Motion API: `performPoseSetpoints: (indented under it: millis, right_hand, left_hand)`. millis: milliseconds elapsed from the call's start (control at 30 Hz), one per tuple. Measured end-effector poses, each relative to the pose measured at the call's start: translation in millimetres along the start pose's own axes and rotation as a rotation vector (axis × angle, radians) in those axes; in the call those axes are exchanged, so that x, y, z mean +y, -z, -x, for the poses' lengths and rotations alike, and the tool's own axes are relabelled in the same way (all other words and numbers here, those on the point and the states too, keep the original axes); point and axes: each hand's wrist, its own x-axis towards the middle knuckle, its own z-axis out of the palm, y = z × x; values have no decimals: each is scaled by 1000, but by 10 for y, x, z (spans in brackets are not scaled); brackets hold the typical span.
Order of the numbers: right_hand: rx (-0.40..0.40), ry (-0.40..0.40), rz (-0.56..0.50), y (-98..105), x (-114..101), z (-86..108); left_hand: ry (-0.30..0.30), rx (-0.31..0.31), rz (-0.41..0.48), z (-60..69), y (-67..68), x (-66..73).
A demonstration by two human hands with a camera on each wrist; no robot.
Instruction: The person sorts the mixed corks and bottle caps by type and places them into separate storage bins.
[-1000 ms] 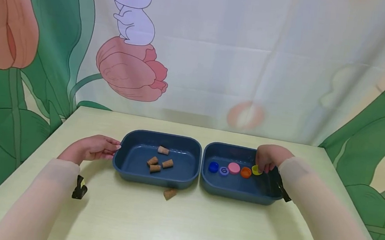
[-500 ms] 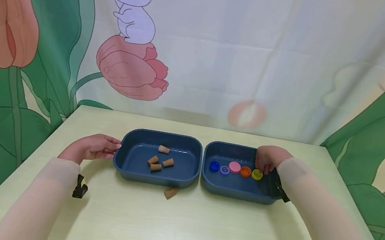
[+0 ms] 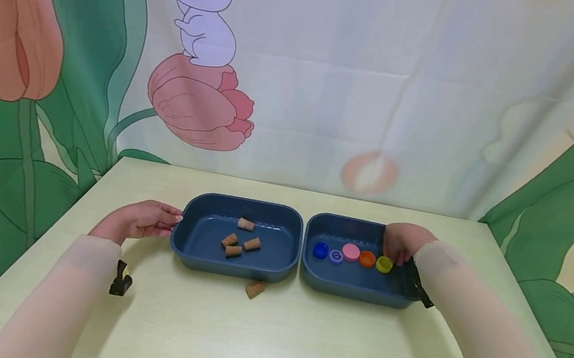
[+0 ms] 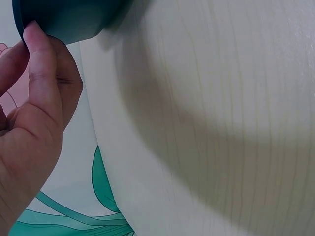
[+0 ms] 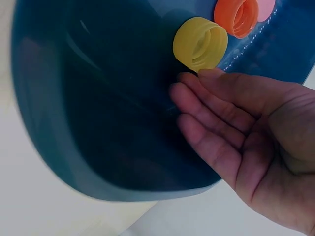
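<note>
My left hand [image 3: 145,222] pinches the left rim of a dark blue tray [image 3: 237,269]; the left wrist view shows the thumb [image 4: 40,64] against that rim. Several corks [image 3: 252,244] lie inside this tray. In the neighbouring blue tray [image 3: 354,292], my right hand [image 3: 402,243] is lowered at the right end, its fingers loosely bent around nothing. A yellow bottle cap [image 5: 199,44] lies open side up just beside its thumb tip; whether they touch I cannot tell. Leftward from it run an orange cap [image 3: 367,259], a pink cap [image 3: 350,252], a lilac cap [image 3: 336,256] and a blue cap [image 3: 320,250].
One cork [image 3: 255,289] lies on the pale wooden table [image 3: 261,338], in front of the left tray. The two trays stand side by side with a narrow gap. Behind the table hangs a printed curtain [image 3: 301,88] with tulips and a white animal.
My right hand has let go of the yellow cap and shifted slightly right, so the cap shows fully at the end of the row. The left hand stays at the tray rim.
</note>
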Motion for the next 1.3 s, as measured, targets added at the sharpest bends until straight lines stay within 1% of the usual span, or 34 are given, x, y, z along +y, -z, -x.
performPoseSetpoints:
  millis: [133,233,300,400,500,567,733,867,933,1133,1233,1300]
  right_hand:
    - [2,-6,21,26,-3,28]
    - [18,12,32,81,-3,102]
    - [37,52,25,119,0,177]
    - [76,151,25,190,5,314]
    - [143,261,7,253,12,460]
    - [209,320,-10,286,13,563]
    - [379,418,-68,312,-2,832]
    - [489,466,-123,282,-27,1038]
    - [526,482,-158,249,-52,1138]
    - [609,534,-242,85,-212,1442]
    - [639,590,-287,-31,-331,1565]
    - [645,636,-312,-112,-412,1624]
  left_hand:
    - [1,-7,-1,-6,1,-4]
    - [0,-5,0,-13,4,-8]
    - [3,-3,1,-18,4,-12]
    - [4,-1,-4,-16,0,-6]
    - [3,-2,-12,-15,-7,1]
    - [2,-5,-19,-16,-10,4]
    - [7,-7,-30,-20,-9,6]
    - [4,-2,-34,-11,-10,9]
    - [3,-1,-36,-3,-13,13]
    - [11,14,-48,14,-39,38]
    - [14,18,-45,17,-43,42]
    - [14,16,-41,12,-37,34]
